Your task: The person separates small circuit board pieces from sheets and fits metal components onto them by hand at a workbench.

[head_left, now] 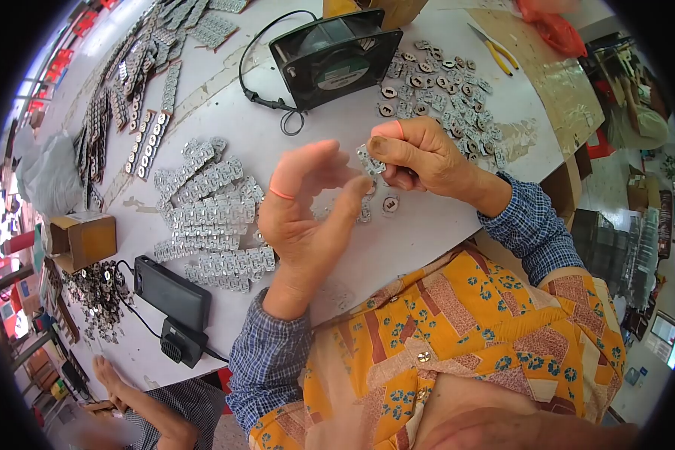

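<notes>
Between thumb and forefinger my right hand (420, 157) pinches a small silvery metal plate (370, 160). My left hand (307, 206) is just left of it, fingers curved and thumb apart, slightly blurred, with nothing visible in its grasp. Below the hands a few loose metal pieces (390, 204) with round dark centres lie on the white table (420, 240). Left of my left hand are stacked strips of joined metal plates (210, 202). Beyond my right hand spreads a pile of single metal pieces (446, 90).
A black fan (336, 64) with a cable stands at the back. Yellow-handled pliers (496, 51) lie back right. At left are more strips (146, 142), a cardboard box (84, 241), small dark parts (97, 292) and a black power adapter (172, 292). Another person's arm (146, 405) is at lower left.
</notes>
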Motion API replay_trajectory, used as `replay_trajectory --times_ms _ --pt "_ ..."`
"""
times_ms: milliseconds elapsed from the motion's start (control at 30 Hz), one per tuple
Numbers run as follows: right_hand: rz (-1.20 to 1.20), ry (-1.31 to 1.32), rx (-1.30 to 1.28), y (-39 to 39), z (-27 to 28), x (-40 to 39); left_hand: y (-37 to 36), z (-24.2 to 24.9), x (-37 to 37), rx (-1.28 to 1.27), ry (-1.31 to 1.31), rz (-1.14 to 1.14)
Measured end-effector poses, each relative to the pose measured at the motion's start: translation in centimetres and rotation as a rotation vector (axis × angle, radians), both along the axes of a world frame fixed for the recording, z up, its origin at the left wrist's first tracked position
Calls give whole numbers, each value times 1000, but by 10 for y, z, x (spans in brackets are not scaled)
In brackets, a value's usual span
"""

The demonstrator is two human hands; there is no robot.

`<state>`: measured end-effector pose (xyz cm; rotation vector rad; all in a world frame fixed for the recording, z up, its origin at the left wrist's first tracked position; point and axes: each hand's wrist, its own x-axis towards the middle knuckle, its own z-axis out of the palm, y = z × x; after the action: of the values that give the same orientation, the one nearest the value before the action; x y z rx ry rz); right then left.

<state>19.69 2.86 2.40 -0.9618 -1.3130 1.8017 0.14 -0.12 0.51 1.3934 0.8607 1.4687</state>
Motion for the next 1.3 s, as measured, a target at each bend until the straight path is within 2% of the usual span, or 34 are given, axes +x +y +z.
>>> replay_trajectory --times_ms 267,467,700,1167,1267,1300 --pt "40 -98 44 1 4 -2 2 -3 1 -61 32 -16" --pt "83 -313 302 3 2 -3 3 -9 -2 -50 50 -7" --pt "76 -301 308 3 0 -5 4 -10 -4 -45 22 -29" --pt "25 -233 178 0 -4 -9 9 -21 -9 206 233 76" --pt "14 -275 215 1 -2 -11 10 -21 -7 294 295 103" --pt "-29 -349 325 2 -3 -9 11 -21 -7 324 320 113"
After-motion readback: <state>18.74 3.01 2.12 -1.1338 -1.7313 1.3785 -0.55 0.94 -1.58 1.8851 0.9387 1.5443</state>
